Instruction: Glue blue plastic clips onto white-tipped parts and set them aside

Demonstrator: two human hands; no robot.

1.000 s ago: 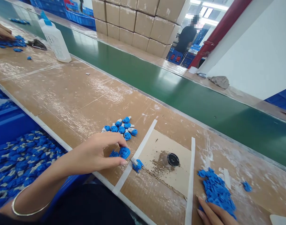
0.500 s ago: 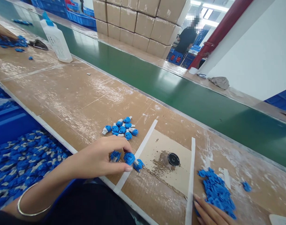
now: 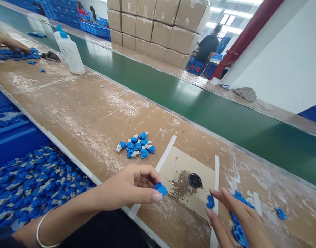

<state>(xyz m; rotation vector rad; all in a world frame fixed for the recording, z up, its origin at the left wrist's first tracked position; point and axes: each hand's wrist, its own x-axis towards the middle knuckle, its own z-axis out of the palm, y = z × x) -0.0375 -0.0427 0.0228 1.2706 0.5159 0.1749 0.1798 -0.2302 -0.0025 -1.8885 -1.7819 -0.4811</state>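
My left hand point(image 3: 129, 187) pinches a blue plastic part point(image 3: 161, 189) between thumb and fingertips, above the cardboard bench top point(image 3: 82, 110). My right hand point(image 3: 235, 217) holds a smaller blue piece point(image 3: 210, 202) at its fingertips, over a heap of blue parts point(image 3: 238, 230). Between my hands lies a tan card square point(image 3: 189, 182) edged by white tape strips, with a small clear jar with a black lid point(image 3: 195, 180) on it. Several blue-and-white parts point(image 3: 136, 147) lie loose beyond my left hand.
A blue crate of parts point(image 3: 36, 182) sits left of the bench. A green conveyor belt point(image 3: 199, 100) runs along its far edge. A co-worker's hand point(image 3: 8, 43) rests on blue parts at far left, near a white bottle point(image 3: 69, 51). Cardboard boxes point(image 3: 152, 31) are stacked beyond.
My left hand has lifted a blue part off the bench and moved right. The parts near the tape no longer lie there. My right hand has risen from the heap, holding a piece.
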